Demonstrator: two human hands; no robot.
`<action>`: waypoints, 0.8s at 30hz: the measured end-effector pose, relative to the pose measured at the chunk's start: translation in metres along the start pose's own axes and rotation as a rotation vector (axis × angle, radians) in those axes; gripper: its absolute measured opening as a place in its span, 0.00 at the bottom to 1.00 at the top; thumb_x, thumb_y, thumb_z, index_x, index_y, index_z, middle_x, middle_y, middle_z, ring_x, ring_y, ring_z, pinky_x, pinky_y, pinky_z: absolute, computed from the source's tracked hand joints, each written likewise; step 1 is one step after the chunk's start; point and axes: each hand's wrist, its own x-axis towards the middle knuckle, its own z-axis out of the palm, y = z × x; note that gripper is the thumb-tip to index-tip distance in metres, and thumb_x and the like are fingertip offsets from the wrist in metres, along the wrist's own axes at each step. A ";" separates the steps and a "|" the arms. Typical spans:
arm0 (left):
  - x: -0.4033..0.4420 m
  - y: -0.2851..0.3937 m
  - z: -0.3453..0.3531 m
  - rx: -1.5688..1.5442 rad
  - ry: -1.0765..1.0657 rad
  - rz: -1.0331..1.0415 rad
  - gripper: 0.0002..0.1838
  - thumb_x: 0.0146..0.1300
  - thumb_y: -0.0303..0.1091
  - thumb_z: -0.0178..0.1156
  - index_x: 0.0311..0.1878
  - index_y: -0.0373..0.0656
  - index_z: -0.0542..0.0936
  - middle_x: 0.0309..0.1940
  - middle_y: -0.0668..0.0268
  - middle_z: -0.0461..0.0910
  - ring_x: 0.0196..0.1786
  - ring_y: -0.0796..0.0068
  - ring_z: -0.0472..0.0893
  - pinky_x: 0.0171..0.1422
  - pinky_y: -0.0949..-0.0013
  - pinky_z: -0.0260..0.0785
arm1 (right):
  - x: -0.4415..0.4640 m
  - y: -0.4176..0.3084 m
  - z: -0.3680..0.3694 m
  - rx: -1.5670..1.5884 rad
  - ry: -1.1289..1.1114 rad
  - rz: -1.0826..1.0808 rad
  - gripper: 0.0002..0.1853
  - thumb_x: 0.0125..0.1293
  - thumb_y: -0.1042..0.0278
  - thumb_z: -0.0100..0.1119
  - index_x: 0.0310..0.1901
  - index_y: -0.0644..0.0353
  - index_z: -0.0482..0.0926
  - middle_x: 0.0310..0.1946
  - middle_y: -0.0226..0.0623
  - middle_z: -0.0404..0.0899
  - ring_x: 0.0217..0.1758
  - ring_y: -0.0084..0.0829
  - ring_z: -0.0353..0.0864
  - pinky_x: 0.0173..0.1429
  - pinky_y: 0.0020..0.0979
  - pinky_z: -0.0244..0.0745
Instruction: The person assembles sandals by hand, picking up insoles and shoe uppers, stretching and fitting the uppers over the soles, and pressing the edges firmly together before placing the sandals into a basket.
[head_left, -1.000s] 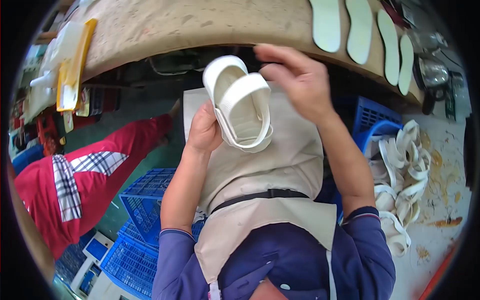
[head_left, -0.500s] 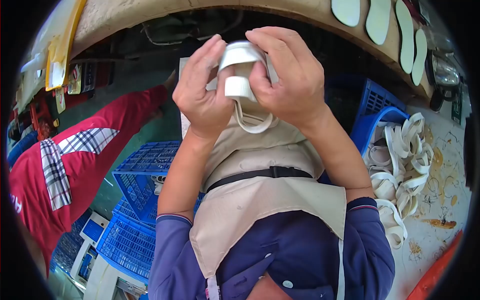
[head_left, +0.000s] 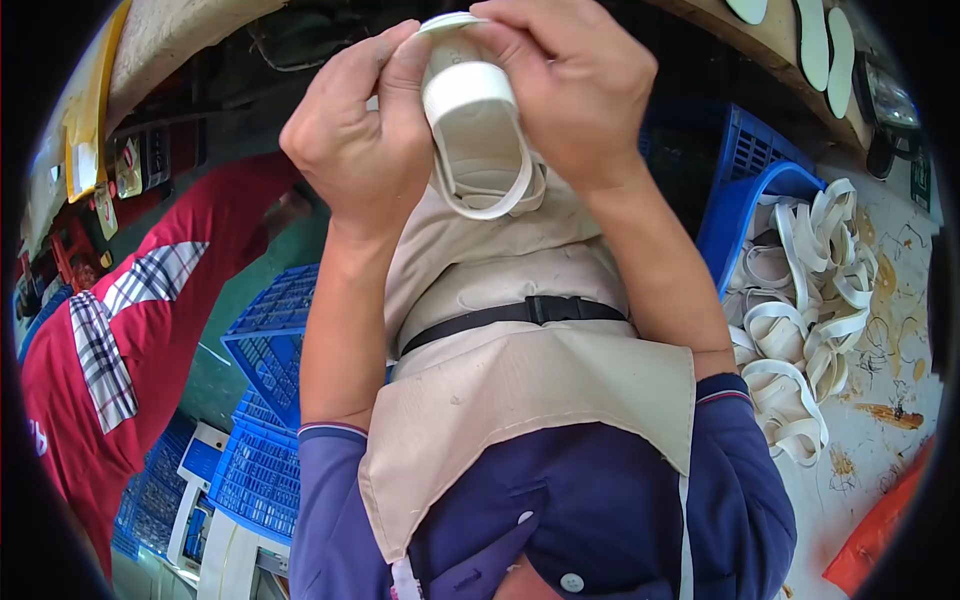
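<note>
At the top middle of the frame, the left hand [head_left: 365,135] and the right hand [head_left: 580,95] both pinch the top end of a white sandal [head_left: 483,140], one on each side, and its other end points down over the tan apron [head_left: 530,385]. At the right, more white sandals [head_left: 778,330] lie heaped at a blue bin [head_left: 738,205]; at the left is a person in red [head_left: 160,330].

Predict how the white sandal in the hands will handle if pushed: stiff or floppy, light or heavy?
The white sandal probably flexes at its wide band, which arches over an open hollow. It is likely light for its size, looking thin-walled and mostly open.
</note>
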 end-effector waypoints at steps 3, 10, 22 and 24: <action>0.017 0.026 -0.016 -0.377 -0.197 -0.623 0.11 0.65 0.33 0.69 0.41 0.32 0.88 0.30 0.67 0.86 0.31 0.82 0.81 0.39 0.76 0.73 | 0.035 0.012 -0.042 0.604 -0.572 0.781 0.10 0.69 0.66 0.67 0.38 0.66 0.86 0.26 0.30 0.84 0.29 0.18 0.80 0.34 0.24 0.74; 0.025 0.010 -0.027 -0.887 -0.534 -0.879 0.15 0.72 0.41 0.63 0.45 0.36 0.85 0.38 0.67 0.86 0.41 0.80 0.81 0.52 0.73 0.73 | 0.021 0.019 -0.035 0.974 -0.564 0.895 0.15 0.74 0.58 0.61 0.40 0.64 0.84 0.33 0.29 0.84 0.33 0.19 0.82 0.41 0.24 0.78; -0.034 -0.012 -0.067 -1.248 -0.520 -1.185 0.14 0.74 0.38 0.58 0.51 0.36 0.83 0.44 0.64 0.87 0.45 0.78 0.85 0.54 0.71 0.78 | -0.035 -0.002 0.008 0.475 -0.418 0.463 0.19 0.68 0.51 0.67 0.31 0.62 0.85 0.23 0.24 0.79 0.26 0.14 0.72 0.30 0.22 0.65; -0.036 -0.012 -0.073 -1.167 -0.439 -1.137 0.14 0.74 0.39 0.59 0.49 0.36 0.83 0.43 0.65 0.86 0.43 0.78 0.85 0.52 0.72 0.78 | -0.035 -0.004 0.013 0.343 -0.440 0.481 0.19 0.62 0.53 0.73 0.32 0.65 0.86 0.23 0.31 0.81 0.25 0.22 0.77 0.30 0.29 0.73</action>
